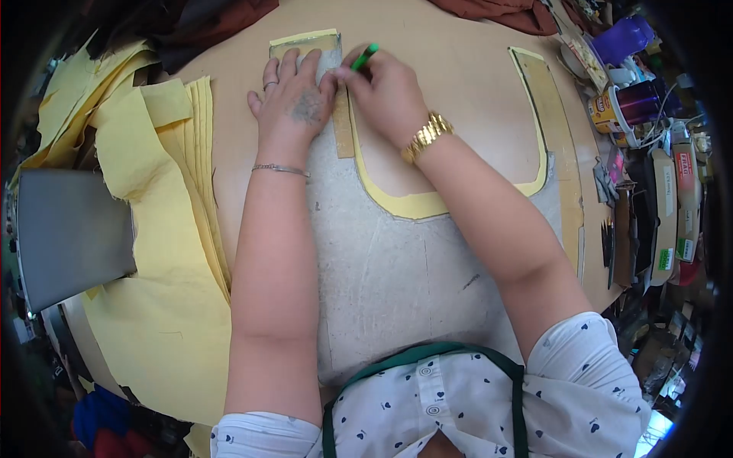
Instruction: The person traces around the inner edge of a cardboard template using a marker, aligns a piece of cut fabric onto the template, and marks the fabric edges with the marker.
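A large grey pattern piece (382,282) with a U-shaped cutout and two straps lies on the table, and yellow fabric (412,207) shows as a narrow border along the cutout. Flat on the left strap, fingers spread, my left hand (294,107) presses down near its upper end. My right hand (389,95) pinches a green pen (365,56) beside that strap's inner edge, close to my left thumb. The pen's tip is hidden by the fingers. Brown tape (345,133) covers part of the strap.
Layered yellow fabric (153,320) hangs at the left by a grey panel (72,237). Dark reddish cloth (496,15) lies at the far edge. At the right stand a purple container (622,38), a tub (607,114), boxes (664,214) and dark pencils (607,243).
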A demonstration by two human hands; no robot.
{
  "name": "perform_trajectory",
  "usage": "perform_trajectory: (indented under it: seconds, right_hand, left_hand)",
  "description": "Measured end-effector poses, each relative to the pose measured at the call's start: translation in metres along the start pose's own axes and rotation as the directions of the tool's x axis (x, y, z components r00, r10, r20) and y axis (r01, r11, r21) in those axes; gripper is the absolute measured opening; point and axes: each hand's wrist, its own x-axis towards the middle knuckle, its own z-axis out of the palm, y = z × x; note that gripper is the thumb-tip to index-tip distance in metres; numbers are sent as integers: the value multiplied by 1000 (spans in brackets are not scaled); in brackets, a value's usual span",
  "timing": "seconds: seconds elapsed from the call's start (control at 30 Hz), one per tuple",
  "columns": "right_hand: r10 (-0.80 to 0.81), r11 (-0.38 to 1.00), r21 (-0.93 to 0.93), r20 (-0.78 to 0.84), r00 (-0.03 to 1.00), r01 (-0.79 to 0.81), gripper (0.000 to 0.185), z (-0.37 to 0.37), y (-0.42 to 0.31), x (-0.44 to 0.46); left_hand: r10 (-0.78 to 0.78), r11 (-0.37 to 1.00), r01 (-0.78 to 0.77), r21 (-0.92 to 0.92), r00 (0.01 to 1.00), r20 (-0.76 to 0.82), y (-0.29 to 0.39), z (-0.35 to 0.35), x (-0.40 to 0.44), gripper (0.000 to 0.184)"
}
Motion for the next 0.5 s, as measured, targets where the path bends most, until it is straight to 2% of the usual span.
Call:
perform_trajectory:
  seconds: [0.03, 0.1, 0.17, 0.27, 0.37, 0.43, 0.5]
  right_hand:
    - [-53, 997, -48, 38, 998, 55, 12, -5, -9, -15]
    - [-202, 979, -19, 86, 976, 205, 11, -15, -21, -50]
    - [-243, 970, 20, 183, 953, 243, 13, -32, -38, -81]
    - [-195, 980, 48, 369, 909, 191, 14, -68, -45, -110]
    - [-99, 994, -14, 388, 917, 113, 13, -114, -31, -123]
    - [20, 980, -189, 412, 911, 64, 11, -156, -14, -124]
    - [113, 980, -191, 357, 927, -46, 8, -194, 11, -127]
  left_hand:
    - [5, 1000, -5, 7, 1000, 1, -1, 1, 1, 46]
    - [-8, 1000, 8, 2, 1000, 2, -1, 1, 1, 46]
    - [-23, 1000, 23, 7, 1000, 14, 1, 0, 2, 47]
    - [-35, 999, 34, 31, 999, 37, 1, -1, 4, 48]
    - [-33, 998, 31, 45, 999, 41, 2, -1, 5, 48]
    - [-36, 998, 32, 62, 998, 55, 2, -1, 5, 48]
    - [-37, 996, 33, 78, 998, 58, 3, -3, 6, 47]
